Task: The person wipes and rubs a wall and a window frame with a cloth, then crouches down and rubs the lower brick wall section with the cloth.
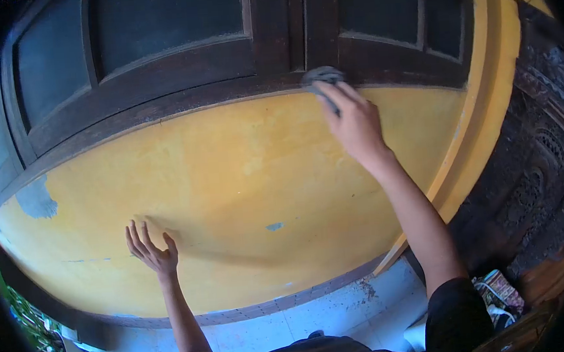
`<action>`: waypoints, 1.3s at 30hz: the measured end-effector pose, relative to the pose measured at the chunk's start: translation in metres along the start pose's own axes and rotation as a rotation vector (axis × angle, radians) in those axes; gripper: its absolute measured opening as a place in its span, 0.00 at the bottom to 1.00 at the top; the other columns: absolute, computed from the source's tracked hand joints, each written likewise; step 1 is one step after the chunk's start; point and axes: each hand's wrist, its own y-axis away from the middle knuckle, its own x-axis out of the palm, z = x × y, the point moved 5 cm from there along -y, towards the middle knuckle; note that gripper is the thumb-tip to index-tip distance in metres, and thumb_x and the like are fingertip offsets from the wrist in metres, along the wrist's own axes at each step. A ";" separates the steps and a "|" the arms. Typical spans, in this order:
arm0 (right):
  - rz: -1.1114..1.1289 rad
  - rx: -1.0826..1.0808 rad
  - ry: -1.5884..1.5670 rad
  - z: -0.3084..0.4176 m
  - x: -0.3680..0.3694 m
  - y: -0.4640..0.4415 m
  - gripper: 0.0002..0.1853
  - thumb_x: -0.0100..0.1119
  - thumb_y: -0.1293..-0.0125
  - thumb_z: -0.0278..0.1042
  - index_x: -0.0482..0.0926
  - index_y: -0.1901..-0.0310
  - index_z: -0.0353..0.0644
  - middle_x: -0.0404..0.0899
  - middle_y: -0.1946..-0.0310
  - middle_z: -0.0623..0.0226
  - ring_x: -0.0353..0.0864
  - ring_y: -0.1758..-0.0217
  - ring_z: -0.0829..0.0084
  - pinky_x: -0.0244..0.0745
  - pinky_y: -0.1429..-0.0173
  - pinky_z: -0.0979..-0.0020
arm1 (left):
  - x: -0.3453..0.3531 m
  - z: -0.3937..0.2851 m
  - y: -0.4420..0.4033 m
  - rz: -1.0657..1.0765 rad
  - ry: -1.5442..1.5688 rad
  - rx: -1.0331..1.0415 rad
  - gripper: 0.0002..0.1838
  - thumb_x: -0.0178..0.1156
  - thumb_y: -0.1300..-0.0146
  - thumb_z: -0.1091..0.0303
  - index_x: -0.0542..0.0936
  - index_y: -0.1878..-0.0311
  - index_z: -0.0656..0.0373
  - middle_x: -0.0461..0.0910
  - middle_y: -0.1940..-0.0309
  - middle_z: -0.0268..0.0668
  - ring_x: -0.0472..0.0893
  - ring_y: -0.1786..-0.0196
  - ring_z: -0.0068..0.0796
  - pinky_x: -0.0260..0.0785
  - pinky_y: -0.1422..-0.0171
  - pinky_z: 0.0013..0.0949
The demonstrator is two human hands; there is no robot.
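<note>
My right hand [355, 120] is raised and closed on a dark grey cloth [325, 76], pressed against the bottom rail of the dark wooden window frame [275, 83]. Part of the cloth hangs below my fingers, and the hand is slightly blurred. Lower and to the left, my left hand [153, 249] has its fingers spread in front of the yellow wall [229, 173]. It holds nothing; whether the fingertips touch the wall I cannot tell. Dark panes [167, 24] fill the window above.
Carved dark wooden furniture [536, 158] stands along the right side, beyond a yellow pillar edge [480, 116]. A potted plant [33, 317] sits at lower left on the tiled floor [260, 331]. Several small items, including a patterned box [502, 289] and white cable, lie at lower right.
</note>
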 end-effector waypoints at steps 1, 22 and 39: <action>0.040 -0.018 0.007 0.015 0.004 -0.004 0.15 0.63 0.26 0.34 0.85 0.41 0.47 0.87 0.46 0.56 0.89 0.52 0.47 0.86 0.50 0.51 | 0.003 0.005 -0.001 0.000 0.032 -0.003 0.31 0.60 0.27 0.58 0.70 0.24 0.59 0.68 0.23 0.54 0.66 0.21 0.63 0.60 0.21 0.64; 0.140 -0.010 0.001 0.194 0.087 -0.037 0.16 0.62 0.27 0.34 0.85 0.40 0.46 0.87 0.46 0.56 0.88 0.50 0.46 0.83 0.45 0.48 | 0.039 0.035 0.026 -0.001 0.316 0.060 0.38 0.56 0.31 0.45 0.72 0.23 0.57 0.64 0.19 0.57 0.57 0.17 0.69 0.47 0.16 0.68; 0.078 0.014 -0.045 0.354 0.156 -0.056 0.17 0.66 0.30 0.31 0.85 0.40 0.46 0.86 0.45 0.59 0.87 0.47 0.48 0.84 0.44 0.52 | -0.062 0.275 0.056 0.181 0.588 0.106 0.47 0.71 0.40 0.61 0.61 0.19 0.54 0.62 0.20 0.59 0.56 0.17 0.71 0.49 0.18 0.70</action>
